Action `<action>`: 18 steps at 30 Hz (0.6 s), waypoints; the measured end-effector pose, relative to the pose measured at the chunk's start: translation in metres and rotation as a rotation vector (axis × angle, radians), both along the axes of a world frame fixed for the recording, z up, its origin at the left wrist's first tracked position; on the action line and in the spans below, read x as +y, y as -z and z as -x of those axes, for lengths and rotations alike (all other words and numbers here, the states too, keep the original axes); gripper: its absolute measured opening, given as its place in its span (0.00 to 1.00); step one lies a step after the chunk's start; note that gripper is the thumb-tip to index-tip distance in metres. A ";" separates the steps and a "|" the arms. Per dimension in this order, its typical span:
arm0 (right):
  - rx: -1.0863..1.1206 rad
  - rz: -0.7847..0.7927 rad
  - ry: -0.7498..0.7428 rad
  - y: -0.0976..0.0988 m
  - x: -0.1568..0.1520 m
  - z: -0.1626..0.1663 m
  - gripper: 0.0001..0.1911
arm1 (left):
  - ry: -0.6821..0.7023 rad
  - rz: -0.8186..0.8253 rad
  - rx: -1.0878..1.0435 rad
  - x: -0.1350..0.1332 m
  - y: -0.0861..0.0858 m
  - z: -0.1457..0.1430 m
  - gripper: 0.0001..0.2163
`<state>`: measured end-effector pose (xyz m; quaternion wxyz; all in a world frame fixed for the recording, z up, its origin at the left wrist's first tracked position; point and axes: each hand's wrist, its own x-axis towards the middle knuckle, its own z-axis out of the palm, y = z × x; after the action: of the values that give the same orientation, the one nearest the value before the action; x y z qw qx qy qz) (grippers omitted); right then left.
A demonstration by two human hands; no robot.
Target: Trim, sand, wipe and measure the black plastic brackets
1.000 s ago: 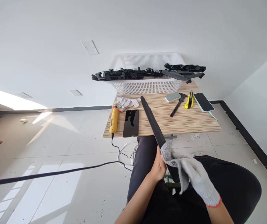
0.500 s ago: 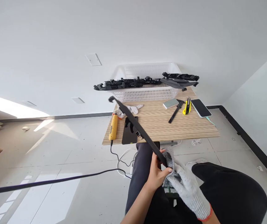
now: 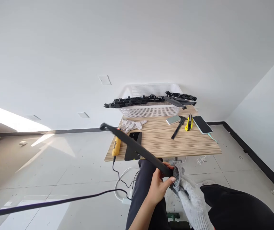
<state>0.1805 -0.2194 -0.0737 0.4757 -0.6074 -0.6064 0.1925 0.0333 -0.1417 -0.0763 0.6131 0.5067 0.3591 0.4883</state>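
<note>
A long black plastic strip [image 3: 137, 147] with a hooked far end slants up and left from my hands, over the front edge of the table. My bare left hand [image 3: 159, 185] is closed around its near end, thumb on the near side. My right hand [image 3: 193, 198], in a white knit glove with an orange-red cuff edge, grips a grey cloth [image 3: 178, 171]. The cloth is bunched against the strip's near end, right beside my left fingertips. Cloth and fingers hide that end of the strip.
On the wooden table [image 3: 161, 140] stands a white basket [image 3: 151, 111] heaped with black plastic parts [image 3: 137, 101]. Around it lie a yellow corded tool [image 3: 116, 147], a white glove [image 3: 129, 125], a black tablet-like slab [image 3: 131, 153], a caliper [image 3: 178, 127], a yellow cutter [image 3: 189, 123] and a phone [image 3: 202, 124].
The view has tilted up, so table and basket sit lower. The strip has turned flatter, showing more of its smooth face, with its hooked end farther left. Both hands keep their holds.
</note>
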 end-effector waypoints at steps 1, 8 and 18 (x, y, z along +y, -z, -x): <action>-0.002 0.002 0.041 -0.003 0.001 -0.001 0.15 | 0.010 0.011 -0.029 0.005 -0.003 -0.005 0.21; -0.004 0.152 0.293 -0.022 0.010 -0.022 0.23 | -0.031 0.012 -0.217 0.035 -0.017 -0.033 0.19; 0.222 0.354 0.116 -0.024 0.045 -0.017 0.26 | 0.025 0.016 -0.339 0.031 -0.011 -0.001 0.21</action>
<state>0.1971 -0.1744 -0.0493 0.4357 -0.6905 -0.4711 0.3339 0.0348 -0.1107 -0.0657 0.6749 0.4165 0.2482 0.5563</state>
